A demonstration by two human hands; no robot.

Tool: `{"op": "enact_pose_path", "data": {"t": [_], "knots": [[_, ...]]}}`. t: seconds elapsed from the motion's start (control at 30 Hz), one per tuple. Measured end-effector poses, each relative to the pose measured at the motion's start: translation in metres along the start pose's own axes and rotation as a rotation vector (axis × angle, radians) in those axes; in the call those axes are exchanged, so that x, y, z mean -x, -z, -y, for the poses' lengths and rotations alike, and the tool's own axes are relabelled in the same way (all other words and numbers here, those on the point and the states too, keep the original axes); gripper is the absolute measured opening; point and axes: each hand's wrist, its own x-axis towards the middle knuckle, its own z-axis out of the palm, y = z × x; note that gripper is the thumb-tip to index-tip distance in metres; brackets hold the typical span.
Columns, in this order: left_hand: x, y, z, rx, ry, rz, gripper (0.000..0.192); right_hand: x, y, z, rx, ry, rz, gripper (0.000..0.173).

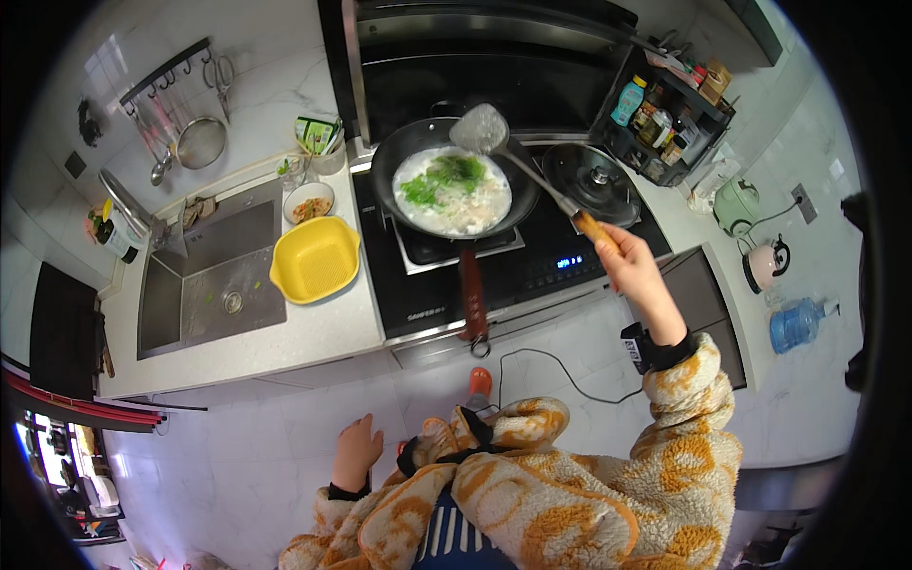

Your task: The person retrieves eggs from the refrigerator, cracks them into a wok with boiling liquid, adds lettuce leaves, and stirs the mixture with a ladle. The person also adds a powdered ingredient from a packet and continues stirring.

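My right hand [627, 262] is closed around the wooden handle of a metal wok spatula [536, 177], whose wet blade is over the far rim of a black wok [385, 171]. In the wok lies a whitish soup [470, 206] with chopped green leaves [456, 178] and pale pieces. The wok sits on the cooktop's left burner, its reddish-brown handle [473, 292] pointing towards me. My left hand [359, 449] hangs low, away from the counter, with its fingers slightly apart and nothing seen in it. A glass lid [598, 178] lies on the cooktop to the right of the wok.
A yellow plastic basket [315, 260] and a bowl of chopped food [309, 205] stand between the cooktop [399, 306] and the steel sink [214, 306]. On the right are a condiment rack [652, 157], a green appliance [737, 206] and a pink kettle [764, 266]. A cable [563, 367] hangs below.
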Motion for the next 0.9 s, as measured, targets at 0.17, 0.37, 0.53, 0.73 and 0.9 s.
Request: {"op": "enact_pose_path", "data": {"t": [0.17, 0.37, 0.53, 0.73, 0.9], "knots": [[-0.027, -0.004, -0.047, 0.011, 0.184, -0.024, 0.044, -0.073, 0.026, -0.049, 0.41, 0.295, -0.079, 0.038], [-0.047, -0.015, -0.106, 0.044, 0.304, -0.084, 0.044, -0.141, 0.029, -0.066, 0.521, 0.601, -0.041, 0.036], [-0.053, -0.015, -0.128, 0.055, 0.394, -0.112, 0.043, -0.184, 0.027, -0.07, 0.407, 0.457, 0.106, 0.035], [-0.065, -0.009, -0.133, 0.048, 0.446, -0.115, 0.043, -0.197, 0.018, -0.083, 0.412, 0.597, 0.088, 0.036], [-0.088, -0.003, -0.132, 0.061, 0.379, -0.127, 0.043, -0.187, 0.012, -0.078, 0.44, 0.599, 0.144, 0.039]]}}
